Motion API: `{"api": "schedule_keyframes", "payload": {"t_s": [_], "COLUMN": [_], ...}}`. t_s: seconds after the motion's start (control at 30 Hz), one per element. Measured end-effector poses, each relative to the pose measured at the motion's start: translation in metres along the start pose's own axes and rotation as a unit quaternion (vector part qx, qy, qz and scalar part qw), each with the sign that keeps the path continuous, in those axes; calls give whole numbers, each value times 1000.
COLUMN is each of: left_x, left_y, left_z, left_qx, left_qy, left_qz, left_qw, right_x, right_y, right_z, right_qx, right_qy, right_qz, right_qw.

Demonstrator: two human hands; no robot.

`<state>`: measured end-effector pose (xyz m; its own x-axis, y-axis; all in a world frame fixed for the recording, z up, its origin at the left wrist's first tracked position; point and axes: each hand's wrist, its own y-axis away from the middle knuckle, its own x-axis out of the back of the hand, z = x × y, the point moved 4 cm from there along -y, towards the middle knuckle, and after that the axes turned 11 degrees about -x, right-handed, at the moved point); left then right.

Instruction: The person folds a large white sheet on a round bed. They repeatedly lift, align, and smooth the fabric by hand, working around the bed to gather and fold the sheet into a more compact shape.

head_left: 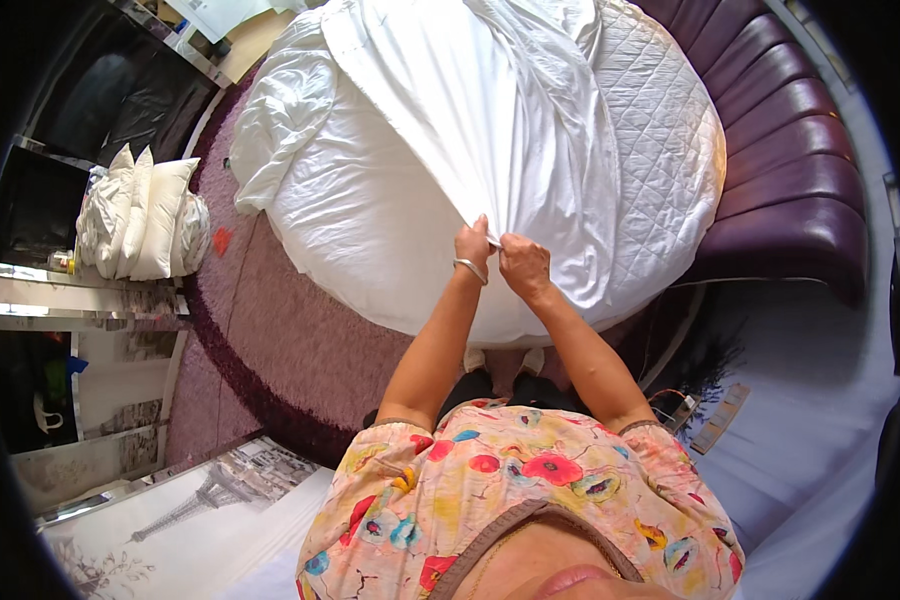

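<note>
Both my hands grip the gathered edge of a white sheet (450,95), which is pulled taut toward me in folds fanning out from my fingers. My left hand (475,246), with a silver bangle at the wrist, is closed on the cloth. Right beside it, my right hand (524,266) is closed on the same edge. Beneath the sheet lies a round bed (350,230) with a smooth white cover on its left and middle. A quilted white mattress pad (660,150) shows on the right side. Bunched white cloth (285,120) hangs over the bed's left edge.
A curved purple padded headboard (795,180) borders the bed's right side. On the left, several white pillows (155,220) stand stacked by a low cabinet (80,300). A mauve carpet (290,300) with a dark border surrounds the bed. My feet stand close to its near edge.
</note>
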<state>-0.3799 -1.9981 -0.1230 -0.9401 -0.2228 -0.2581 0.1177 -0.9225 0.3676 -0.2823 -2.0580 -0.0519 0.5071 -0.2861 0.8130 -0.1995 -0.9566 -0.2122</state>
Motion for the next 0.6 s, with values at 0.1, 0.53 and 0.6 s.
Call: {"api": "schedule_keyframes", "payload": {"t_s": [0.1, 0.53, 0.6], "left_x": [11, 39, 37], "left_y": [-49, 30, 84], "left_z": [2, 65, 72], "left_qx": [-16, -214, -214], "left_qy": [179, -20, -101], "left_qz": [-2, 14, -37], "left_qw": [984, 976, 971], "right_x": [19, 31, 18], "right_y": [8, 73, 86], "right_z": [-25, 56, 72], "right_qx": [78, 76, 70], "right_qy": [10, 60, 111], "right_qz": [-1, -143, -219], "right_qw": [997, 985, 967]}}
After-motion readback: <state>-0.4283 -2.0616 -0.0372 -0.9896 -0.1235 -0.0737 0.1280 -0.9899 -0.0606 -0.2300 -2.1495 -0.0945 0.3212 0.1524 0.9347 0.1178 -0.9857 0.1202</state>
